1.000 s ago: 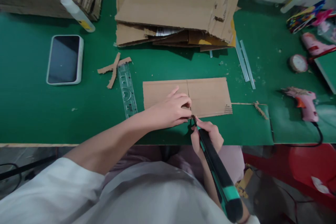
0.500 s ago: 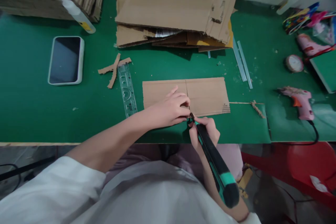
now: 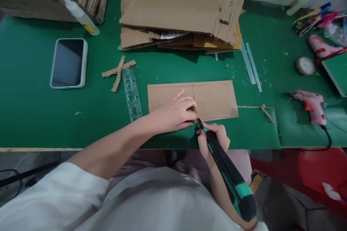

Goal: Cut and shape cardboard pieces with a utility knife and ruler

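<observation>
A flat cardboard piece [image 3: 217, 97] lies on the green table, a dark line running across its middle. My left hand [image 3: 180, 113] presses on it left of that line, fingers curled and one stretched out. My right hand [image 3: 215, 137] is closed around a black and green cutter [image 3: 226, 169], whose tip is at the cardboard's near edge where the line ends. A clear ruler [image 3: 131, 94] lies to the left, partly under crossed cardboard strips [image 3: 118, 73].
Stacked cardboard [image 3: 173, 11] lies at the back. A phone-like device [image 3: 69, 63] and a white bottle [image 3: 80, 14] are at the left. Glue sticks [image 3: 251, 65], a tape roll [image 3: 305, 65] and a pink glue gun [image 3: 311, 104] are at the right.
My right hand and the cutter have shifted slightly right and nearer my body. My left hand keeps its place on the cardboard.
</observation>
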`<state>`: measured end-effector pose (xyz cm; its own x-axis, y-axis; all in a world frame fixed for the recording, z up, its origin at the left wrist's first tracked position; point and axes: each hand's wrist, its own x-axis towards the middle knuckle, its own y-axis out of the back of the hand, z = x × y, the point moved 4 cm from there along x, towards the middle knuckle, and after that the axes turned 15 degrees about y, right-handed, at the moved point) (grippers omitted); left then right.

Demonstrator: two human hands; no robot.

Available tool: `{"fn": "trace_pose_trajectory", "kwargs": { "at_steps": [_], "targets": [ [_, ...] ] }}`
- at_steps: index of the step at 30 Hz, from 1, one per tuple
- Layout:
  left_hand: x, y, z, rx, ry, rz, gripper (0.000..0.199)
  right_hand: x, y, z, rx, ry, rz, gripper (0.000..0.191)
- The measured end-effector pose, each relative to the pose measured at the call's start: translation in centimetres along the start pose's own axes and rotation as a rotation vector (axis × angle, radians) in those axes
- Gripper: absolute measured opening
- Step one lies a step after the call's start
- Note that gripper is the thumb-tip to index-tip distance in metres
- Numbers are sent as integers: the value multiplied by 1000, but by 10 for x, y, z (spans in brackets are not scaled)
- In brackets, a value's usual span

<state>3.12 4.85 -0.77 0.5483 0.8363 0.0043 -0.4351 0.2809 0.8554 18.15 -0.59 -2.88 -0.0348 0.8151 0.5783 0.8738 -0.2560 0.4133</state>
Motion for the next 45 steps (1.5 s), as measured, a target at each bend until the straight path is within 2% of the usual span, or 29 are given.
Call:
{"fn": "trace_pose_trajectory", "kwargs": {
  "at_steps": [8,11,16,29,32,36,41,45],
  "targets": [
    [0,-1,0,0,4,-1,17,4,0,-2,-32,84,-108,23],
    [0,-1,0,1,0,3,16,4,1,-2,-28,78,-97,23],
    [0,-2,0,10,1,-16,16,1,3,-1,-7,53,0,19],
    [2,-2,1,10,-4,0,15,6,-1,-3,-22,61,-116,22],
    [2,-2,0,-1,0,-6,14,6,2,-3,69,-27,-106,20],
    [1,-3,-2,-10,0,-21,13,5,10,-3,141,-188,53,15],
    [1,1,-3,-34,32,83,25,7,10,-7,88,-163,13,14],
    [2,4,-6,-16,118,176,19,10,9,-6,-9,-141,-45,15]
  ]
}}
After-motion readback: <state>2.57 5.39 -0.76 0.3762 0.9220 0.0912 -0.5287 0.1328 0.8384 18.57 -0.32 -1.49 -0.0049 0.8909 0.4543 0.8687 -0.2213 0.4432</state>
